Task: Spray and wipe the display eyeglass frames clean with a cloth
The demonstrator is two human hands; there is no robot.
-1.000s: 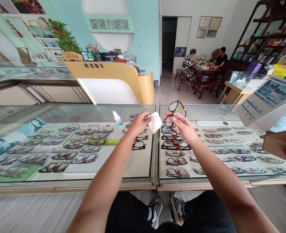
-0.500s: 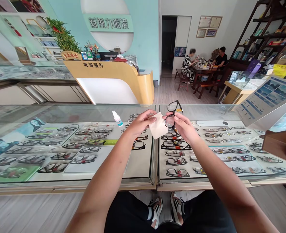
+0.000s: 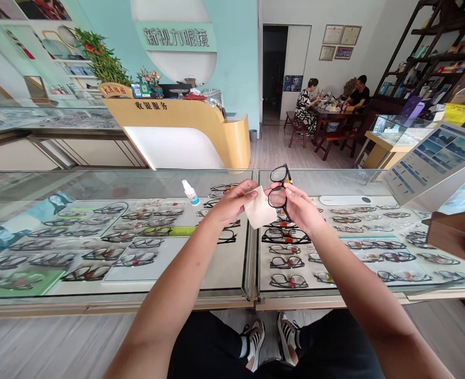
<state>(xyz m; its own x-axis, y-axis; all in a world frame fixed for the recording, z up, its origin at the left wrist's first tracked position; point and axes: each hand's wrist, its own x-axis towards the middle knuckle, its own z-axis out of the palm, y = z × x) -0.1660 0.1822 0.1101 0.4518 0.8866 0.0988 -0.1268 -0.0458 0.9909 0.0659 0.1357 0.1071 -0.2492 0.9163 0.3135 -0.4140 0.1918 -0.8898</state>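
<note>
My left hand point(image 3: 235, 202) is closed on a pale cream cleaning cloth point(image 3: 259, 210), which hangs down from the fingertips. In my right hand point(image 3: 300, 206) is a pair of black-framed eyeglasses point(image 3: 279, 173), pinched by the frame and turned so one lens is above the other. The cloth's right edge lies close beside the lower lens; whether it touches the lens I cannot tell. Both hands are above the glass display counter. A small white spray bottle point(image 3: 191, 193) with a blue-green label stands on the counter top, left of my left hand.
Many eyeglasses point(image 3: 289, 281) lie in rows inside the glass counter point(image 3: 252, 252). At the right stands a tilted printed board point(image 3: 433, 163) beside a brown box point(image 3: 455, 239). Beyond are a wooden cashier desk point(image 3: 236, 142) and two people point(image 3: 306, 108) seated at a table.
My left hand and the cloth have shifted slightly right, toward the eyeglasses. The eyeglasses have turned a little in my right hand. The spray bottle has stayed put.
</note>
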